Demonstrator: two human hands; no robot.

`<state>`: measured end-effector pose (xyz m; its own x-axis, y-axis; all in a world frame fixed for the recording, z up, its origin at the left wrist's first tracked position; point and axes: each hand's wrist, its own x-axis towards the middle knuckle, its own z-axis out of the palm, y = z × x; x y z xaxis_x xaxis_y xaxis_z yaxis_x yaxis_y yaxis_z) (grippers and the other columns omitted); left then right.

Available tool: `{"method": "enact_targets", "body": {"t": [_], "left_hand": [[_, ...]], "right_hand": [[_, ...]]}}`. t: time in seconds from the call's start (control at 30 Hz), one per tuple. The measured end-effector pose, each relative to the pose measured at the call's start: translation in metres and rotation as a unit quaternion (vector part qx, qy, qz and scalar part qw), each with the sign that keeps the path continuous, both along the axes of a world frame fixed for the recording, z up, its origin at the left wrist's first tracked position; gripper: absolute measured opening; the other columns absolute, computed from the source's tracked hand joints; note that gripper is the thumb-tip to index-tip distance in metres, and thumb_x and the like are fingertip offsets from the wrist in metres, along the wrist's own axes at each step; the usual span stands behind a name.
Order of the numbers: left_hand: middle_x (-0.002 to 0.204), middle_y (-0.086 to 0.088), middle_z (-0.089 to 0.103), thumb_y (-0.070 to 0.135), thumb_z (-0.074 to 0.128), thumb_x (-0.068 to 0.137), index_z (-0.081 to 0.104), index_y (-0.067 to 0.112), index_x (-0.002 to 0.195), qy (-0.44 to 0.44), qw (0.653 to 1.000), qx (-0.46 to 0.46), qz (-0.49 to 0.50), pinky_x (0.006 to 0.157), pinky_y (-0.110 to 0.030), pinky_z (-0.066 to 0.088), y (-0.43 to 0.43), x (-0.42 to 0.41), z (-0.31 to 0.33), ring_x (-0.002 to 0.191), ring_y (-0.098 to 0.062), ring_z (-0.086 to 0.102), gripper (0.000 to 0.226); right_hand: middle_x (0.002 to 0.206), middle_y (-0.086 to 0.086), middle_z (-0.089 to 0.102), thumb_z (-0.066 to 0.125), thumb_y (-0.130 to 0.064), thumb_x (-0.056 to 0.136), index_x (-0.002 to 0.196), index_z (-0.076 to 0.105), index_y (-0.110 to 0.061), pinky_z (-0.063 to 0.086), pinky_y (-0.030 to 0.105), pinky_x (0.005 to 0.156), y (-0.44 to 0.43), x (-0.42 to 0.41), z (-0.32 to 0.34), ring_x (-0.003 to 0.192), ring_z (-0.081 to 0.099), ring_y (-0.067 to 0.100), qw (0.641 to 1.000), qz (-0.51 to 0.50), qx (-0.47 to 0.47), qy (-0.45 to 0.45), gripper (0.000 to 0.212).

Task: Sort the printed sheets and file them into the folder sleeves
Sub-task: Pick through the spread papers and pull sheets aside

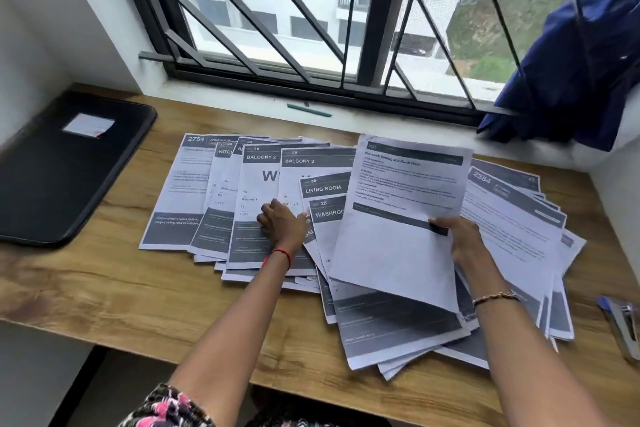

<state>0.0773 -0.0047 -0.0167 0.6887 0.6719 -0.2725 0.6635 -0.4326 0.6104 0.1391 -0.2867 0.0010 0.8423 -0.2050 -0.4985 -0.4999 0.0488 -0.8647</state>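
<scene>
Several printed sheets [194, 191] lie fanned across the wooden desk [104, 291], with headers such as BALCONY 2, BALCONY 3, LIVING ROOM and WASHROOM. My right hand [457, 239] pinches one text sheet [398, 218] by its right edge and holds it lifted and tilted over the pile. My left hand [280, 222] rests flat, fingers down, on the BALCONY sheets and holds nothing. The black folder [65, 166] lies closed at the desk's left end, apart from the papers.
A green pen [308, 110] lies on the window sill. Blue cloth [571, 69] hangs over the window grille at the right. A stapler [620, 326] sits at the desk's right edge. Bare wood shows along the front left.
</scene>
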Motion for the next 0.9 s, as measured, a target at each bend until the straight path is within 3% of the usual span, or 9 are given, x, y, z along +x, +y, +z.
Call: {"method": "enact_targets", "body": {"t": [0.1,0.17,0.27,0.37,0.43,0.53,0.7,0.8,0.9], "left_hand": [[0.136,-0.020,0.040,0.016,0.064,0.085,0.033,0.000,0.136,-0.017,0.999,-0.026,-0.014,0.101,-0.042,0.032,0.005,0.004,-0.001,0.125,-0.036,0.035,0.062],[0.131,-0.022,0.046,-0.001,0.060,0.083,0.037,-0.002,0.135,-0.080,0.995,-0.046,-0.025,0.098,-0.035,0.036,0.010,0.006,-0.004,0.122,-0.036,0.043,0.057],[0.110,-0.021,0.054,-0.018,0.050,0.076,0.058,-0.003,0.114,-0.156,0.985,-0.047,-0.061,0.076,-0.023,0.041,0.014,0.006,-0.006,0.103,-0.035,0.054,0.042],[0.096,-0.012,0.053,-0.010,0.066,0.074,0.065,0.000,0.093,-0.195,0.974,-0.046,-0.103,0.065,-0.017,0.034,0.017,0.005,-0.009,0.091,-0.026,0.054,0.022],[0.096,-0.010,0.056,0.002,0.073,0.073,0.065,0.002,0.088,-0.195,0.973,-0.043,-0.117,0.069,-0.024,0.034,0.020,0.005,-0.011,0.094,-0.026,0.053,0.017],[0.110,-0.014,0.059,0.009,0.070,0.077,0.062,0.003,0.101,-0.148,0.982,0.003,-0.119,0.085,-0.036,0.041,0.028,0.008,-0.013,0.110,-0.033,0.048,0.026],[0.141,-0.011,0.038,0.037,0.060,0.088,0.049,0.005,0.128,-0.061,0.995,0.055,-0.060,0.103,-0.042,0.027,0.057,0.012,-0.013,0.131,-0.030,0.027,0.053],[0.146,-0.016,0.026,0.039,0.060,0.088,0.034,0.002,0.137,-0.016,0.999,0.041,-0.026,0.106,-0.046,0.021,0.077,0.010,-0.014,0.133,-0.034,0.020,0.067],[0.142,-0.018,0.027,0.036,0.067,0.083,0.026,0.002,0.140,-0.004,0.999,0.034,-0.002,0.104,-0.047,0.023,0.088,0.011,-0.012,0.129,-0.035,0.024,0.078]], "right_hand": [[0.093,0.015,0.067,0.071,0.005,0.065,0.076,0.068,-0.008,0.049,0.049,0.093,0.007,0.004,-0.001,0.086,0.061,0.031,1.000,0.000,0.001,0.008,0.018],[0.085,0.011,0.066,0.070,0.007,0.066,0.074,0.066,-0.009,0.049,0.047,0.093,0.011,0.006,-0.002,0.085,0.060,0.029,1.000,-0.002,-0.002,0.006,0.018],[0.084,0.010,0.065,0.069,0.008,0.068,0.072,0.065,-0.007,0.048,0.045,0.091,0.016,0.012,-0.002,0.084,0.060,0.029,1.000,-0.003,0.003,0.007,0.017],[0.081,0.009,0.063,0.069,0.008,0.069,0.073,0.063,-0.007,0.050,0.041,0.082,0.022,0.017,0.000,0.080,0.059,0.028,1.000,-0.011,0.013,0.010,0.016],[0.083,0.010,0.063,0.069,0.007,0.069,0.074,0.063,-0.007,0.051,0.039,0.076,0.028,0.021,0.001,0.077,0.059,0.028,0.999,-0.014,0.027,0.014,0.016],[0.082,0.010,0.064,0.069,0.007,0.068,0.074,0.064,-0.008,0.052,0.040,0.078,0.035,0.025,-0.001,0.074,0.061,0.027,0.999,-0.018,0.044,0.020,0.017],[0.062,0.000,0.068,0.067,0.005,0.070,0.076,0.065,-0.009,0.053,0.025,0.054,0.052,0.029,0.003,0.062,0.061,0.019,0.998,-0.016,0.062,0.018,0.016],[0.071,0.002,0.069,0.067,0.004,0.071,0.080,0.065,-0.010,0.053,0.026,0.056,0.066,0.035,0.002,0.068,0.061,0.020,0.998,-0.009,0.068,0.012,0.016],[0.061,-0.005,0.069,0.060,0.008,0.076,0.080,0.064,-0.009,0.055,0.021,0.052,0.081,0.038,0.002,0.059,0.066,0.013,0.995,0.010,0.104,-0.004,0.018]]}}
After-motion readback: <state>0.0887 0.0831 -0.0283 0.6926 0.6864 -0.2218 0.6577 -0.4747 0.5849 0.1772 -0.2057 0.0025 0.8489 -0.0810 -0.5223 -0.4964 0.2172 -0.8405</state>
